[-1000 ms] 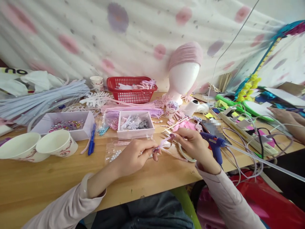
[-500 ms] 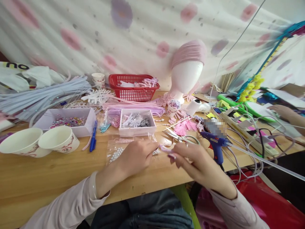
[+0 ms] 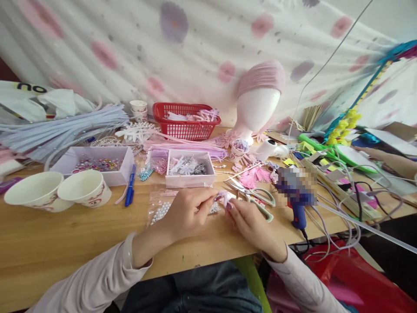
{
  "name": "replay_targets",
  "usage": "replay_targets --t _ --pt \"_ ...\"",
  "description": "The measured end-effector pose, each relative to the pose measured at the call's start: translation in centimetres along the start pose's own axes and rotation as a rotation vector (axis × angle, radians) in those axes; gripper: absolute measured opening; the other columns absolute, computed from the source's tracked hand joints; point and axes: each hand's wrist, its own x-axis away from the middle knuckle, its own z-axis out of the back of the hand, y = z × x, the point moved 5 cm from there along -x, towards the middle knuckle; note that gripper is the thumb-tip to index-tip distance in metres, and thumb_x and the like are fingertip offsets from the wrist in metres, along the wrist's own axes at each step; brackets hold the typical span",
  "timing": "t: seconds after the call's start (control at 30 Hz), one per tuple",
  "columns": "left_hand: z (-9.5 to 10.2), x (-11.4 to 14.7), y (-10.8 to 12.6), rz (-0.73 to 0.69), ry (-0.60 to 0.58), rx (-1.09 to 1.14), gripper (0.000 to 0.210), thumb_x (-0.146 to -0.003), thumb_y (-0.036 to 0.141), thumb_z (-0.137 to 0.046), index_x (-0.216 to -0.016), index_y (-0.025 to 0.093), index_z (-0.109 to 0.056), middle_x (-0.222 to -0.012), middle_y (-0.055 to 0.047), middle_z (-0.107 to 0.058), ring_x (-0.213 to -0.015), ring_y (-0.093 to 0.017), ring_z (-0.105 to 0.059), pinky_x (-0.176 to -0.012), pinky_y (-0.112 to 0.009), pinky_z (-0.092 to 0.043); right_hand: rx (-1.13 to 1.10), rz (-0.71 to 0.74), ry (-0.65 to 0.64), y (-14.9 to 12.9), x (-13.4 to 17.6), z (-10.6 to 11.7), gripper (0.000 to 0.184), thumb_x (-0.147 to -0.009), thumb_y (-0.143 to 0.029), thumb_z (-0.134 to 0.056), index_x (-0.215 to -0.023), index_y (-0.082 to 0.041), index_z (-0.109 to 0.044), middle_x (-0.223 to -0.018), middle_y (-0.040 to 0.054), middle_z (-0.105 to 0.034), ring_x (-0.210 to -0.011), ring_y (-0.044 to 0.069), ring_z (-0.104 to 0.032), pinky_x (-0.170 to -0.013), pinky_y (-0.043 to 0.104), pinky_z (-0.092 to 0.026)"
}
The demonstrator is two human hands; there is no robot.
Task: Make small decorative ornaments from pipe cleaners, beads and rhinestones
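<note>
Right now, the left hand (image 3: 190, 211) and the right hand (image 3: 249, 221) are both pinched on a small lilac strip (image 3: 224, 198), held between them over the near middle of the tabletop (image 3: 124, 230). Scissors (image 3: 249, 191) lie just to its right, a blue glue gun (image 3: 298, 214) farther right; a white box (image 3: 190, 181) stands on the far side, and white beads (image 3: 160, 212) lie left, beside the left hand.

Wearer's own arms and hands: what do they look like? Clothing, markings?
Left hand and right hand: ungloved, with dark purplish polish on visible nails. Left sleeve and right sleeve: long, plain, pale pinkish-grey. Left cuff sits loose.
</note>
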Motion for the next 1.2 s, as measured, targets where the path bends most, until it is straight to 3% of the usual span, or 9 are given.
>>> replay_targets --t 0.1,0.27,0.4,0.53,0.67,0.9,1.07,1.2 --pt "-0.2 0.0 -0.9 0.124 0.021 -0.047 0.023 -0.092 0.010 -0.050 -0.092 0.014 -0.073 -0.079 -0.006 -0.077 -0.067 -0.017 -0.069 -0.062 -0.025 -0.049 0.064 0.072 -0.124 -2.2 1.2 -1.2 0.031 -0.104 -0.027 -0.031 -0.076 -0.022 -0.044 -0.067 0.0014 -0.055 -0.059 0.017 -0.052 -0.058 0.028 -0.037" --pt "-1.6 0.5 -1.6 0.168 -0.191 -0.291 0.026 -0.090 0.010 -0.048 -0.082 0.018 -0.072 -0.077 -0.006 -0.076 -0.072 -0.022 -0.071 -0.064 -0.030 -0.051 0.217 0.186 -0.226 -5.3 1.2 0.3 0.029 -0.102 -0.022 -0.031 -0.079 -0.020 -0.048 -0.070 0.0044 -0.058 -0.061 0.019 -0.053 -0.058 0.029 -0.035" --pt "-2.2 0.8 -1.1 0.048 -0.323 -0.343 0.026 -0.088 0.008 -0.047 -0.085 0.018 -0.071 -0.078 -0.006 -0.076 -0.072 -0.023 -0.071 -0.061 -0.030 -0.048 0.330 0.167 -0.065 -5.3 -0.3 4.0 0.023 -0.099 -0.017 -0.035 -0.081 -0.020 -0.050 -0.069 0.0045 -0.058 -0.062 0.019 -0.052 -0.059 0.029 -0.033" --pt "-1.8 0.5 -0.3 -0.053 -0.336 -0.218 0.027 -0.087 0.007 -0.045 -0.082 0.017 -0.070 -0.069 -0.004 -0.072 -0.062 -0.020 -0.067 -0.055 -0.027 -0.042 0.320 0.051 0.064 -2.8 -2.0 6.3 0.023 -0.099 -0.020 -0.038 -0.078 -0.021 -0.048 -0.068 0.0025 -0.055 -0.062 0.018 -0.049 -0.060 0.029 -0.032" --pt "-1.0 0.0 0.2 0.001 -0.280 0.021 0.026 -0.089 0.009 -0.046 -0.082 0.016 -0.070 -0.066 -0.001 -0.069 -0.056 -0.013 -0.059 -0.055 -0.024 -0.039 0.176 0.037 0.102 -0.6 -2.7 5.6 0.025 -0.099 -0.020 -0.037 -0.075 -0.022 -0.043 -0.071 0.0019 -0.053 -0.064 0.018 -0.049 -0.061 0.029 -0.034" --pt "-0.4 -0.4 -0.1 0.303 -0.195 0.365 0.025 -0.091 0.020 -0.048 -0.083 0.015 -0.070 -0.054 0.004 -0.052 -0.045 -0.009 -0.039 -0.043 -0.022 -0.031 0.045 0.001 0.096 0.6 -1.0 1.2 0.030 -0.104 -0.023 -0.031 -0.076 -0.022 -0.043 -0.077 0.0034 -0.053 -0.070 0.019 -0.051 -0.067 0.031 -0.040" --pt "0.2 -0.4 -1.4 0.386 0.011 0.164 0.025 -0.090 0.020 -0.048 -0.077 0.017 -0.069 -0.062 0.000 -0.063 -0.055 -0.013 -0.053 -0.051 -0.024 -0.040 0.091 0.129 -0.058 -2.5 0.8 -1.4 0.027 -0.103 -0.018 -0.033 -0.079 -0.021 -0.046 -0.080 0.0051 -0.057 -0.072 0.019 -0.052 -0.066 0.030 -0.041" --pt "-0.5 0.0 -1.7 0.304 -0.073 -0.140 0.027 -0.088 0.015 -0.048 -0.075 0.018 -0.072 -0.066 -0.003 -0.070 -0.064 -0.018 -0.063 -0.059 -0.027 -0.046 0.147 0.290 -0.077 -5.8 1.1 0.6 0.029 -0.103 -0.020 -0.036 -0.077 -0.021 -0.048 -0.077 0.0055 -0.057 -0.070 0.019 -0.052 -0.063 0.029 -0.040"
